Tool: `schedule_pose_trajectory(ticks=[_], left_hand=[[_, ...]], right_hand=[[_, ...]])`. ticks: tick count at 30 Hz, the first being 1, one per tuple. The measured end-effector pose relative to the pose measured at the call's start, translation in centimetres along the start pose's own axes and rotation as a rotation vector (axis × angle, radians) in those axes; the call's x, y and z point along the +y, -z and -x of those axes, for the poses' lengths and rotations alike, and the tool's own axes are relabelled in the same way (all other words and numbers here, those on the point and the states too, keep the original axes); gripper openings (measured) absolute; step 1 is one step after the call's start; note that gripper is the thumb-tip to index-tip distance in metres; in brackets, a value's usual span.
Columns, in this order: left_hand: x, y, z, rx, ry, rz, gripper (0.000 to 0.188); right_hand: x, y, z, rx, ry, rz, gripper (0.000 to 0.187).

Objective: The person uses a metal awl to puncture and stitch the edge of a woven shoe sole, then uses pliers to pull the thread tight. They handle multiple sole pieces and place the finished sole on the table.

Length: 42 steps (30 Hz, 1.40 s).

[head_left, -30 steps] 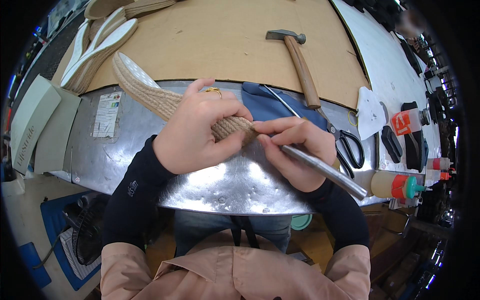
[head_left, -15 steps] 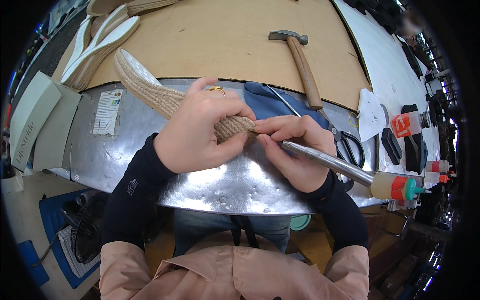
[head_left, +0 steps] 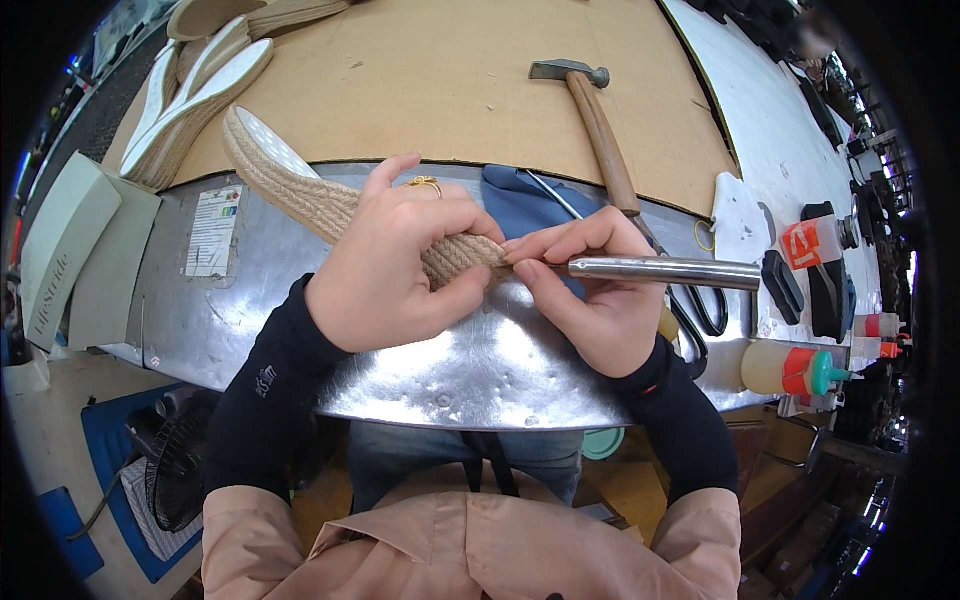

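A shoe sole wrapped in braided jute [head_left: 285,185] slants from the upper left into my hands, its end near the middle of the bench. My left hand [head_left: 395,260] grips that end from above, thumb on the near side and fingers over the far side. A steel-handled tool [head_left: 670,270] lies across the fingers of my right hand [head_left: 590,285], its handle pointing right. My right thumb and forefinger pinch at the tip of the jute end, touching it. The tool's working tip and what the fingertips pinch are hidden or too small to make out.
A hammer [head_left: 600,135] lies on the tan board beyond the metal bench [head_left: 450,380]. Black scissors [head_left: 700,310] and a blue cloth [head_left: 515,200] are beside my right hand. A glue bottle [head_left: 770,370] stands right. More jute soles [head_left: 205,100] lie far left, above a box [head_left: 75,250].
The steel handle has swung from slanting down to the right to nearly level. My right fingers stay at the jute end. The whole view has shifted slightly.
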<state>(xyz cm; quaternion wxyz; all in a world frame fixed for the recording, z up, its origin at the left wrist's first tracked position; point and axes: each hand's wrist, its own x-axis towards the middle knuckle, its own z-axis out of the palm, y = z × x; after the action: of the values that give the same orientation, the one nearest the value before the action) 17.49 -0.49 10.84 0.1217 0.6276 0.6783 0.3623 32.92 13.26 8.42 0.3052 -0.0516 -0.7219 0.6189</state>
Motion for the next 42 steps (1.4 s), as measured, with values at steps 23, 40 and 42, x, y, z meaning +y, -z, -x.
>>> schedule_pose_trajectory(ticks=[23,40,42], left_hand=[[0.6,-0.3,-0.3,0.025,0.064,0.024,0.009],[0.0,0.1,-0.1,-0.031,-0.003,-0.016,0.019],[0.1,0.1,-0.1,-0.032,0.009,-0.015,0.018]], right_hand=[[0.5,-0.3,-0.1,0.058,0.015,-0.092,0.016],[0.2,-0.6,-0.1,0.093,-0.180,-0.293,0.017],[0.2,-0.7,0.0,0.090,-0.171,-0.258,0.017]])
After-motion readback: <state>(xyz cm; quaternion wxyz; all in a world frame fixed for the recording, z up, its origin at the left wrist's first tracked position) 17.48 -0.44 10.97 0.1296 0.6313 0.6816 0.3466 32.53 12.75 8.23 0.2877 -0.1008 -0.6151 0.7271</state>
